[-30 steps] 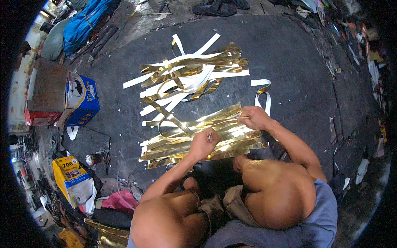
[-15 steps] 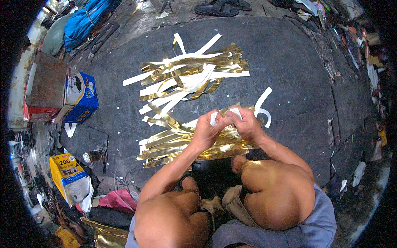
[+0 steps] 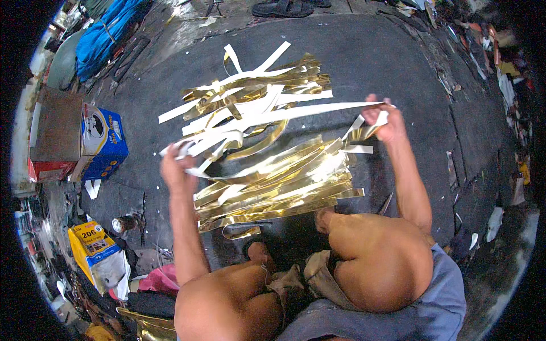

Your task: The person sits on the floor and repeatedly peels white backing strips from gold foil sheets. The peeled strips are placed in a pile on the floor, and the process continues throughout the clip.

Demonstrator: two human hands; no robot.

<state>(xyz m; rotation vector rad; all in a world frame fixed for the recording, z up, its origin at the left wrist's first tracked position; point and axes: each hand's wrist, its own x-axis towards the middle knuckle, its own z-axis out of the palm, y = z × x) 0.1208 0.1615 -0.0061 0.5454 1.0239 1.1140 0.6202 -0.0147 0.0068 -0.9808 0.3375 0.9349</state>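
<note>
as the view is read from the left, a cardboard box (image 3: 54,133) with a blue printed side stands beside the dark mat (image 3: 364,57), and a yellow and white bag (image 3: 99,256) sits nearer the person. next comes the left hand (image 3: 178,167), slightly blurred, its fingers apparently closed on one end of a white strip (image 3: 341,106). this strip is stretched between the two hands, its long axis running across the view and rising away from the body toward the right; from the left grip it points right and outward. under or just beyond it lies a loose upper pile (image 3: 310,77) of gold and white strips, lying at mixed angles; on the body side lies a flatter lower pile (image 3: 273,196), mostly gold, its strips roughly crosswise. at the right, the right hand (image 3: 389,122), farther from the body than the left, pinches the strip's other end; a white piece (image 3: 382,118) also shows at its fingers, but whether it is separate cannot be told.
</note>
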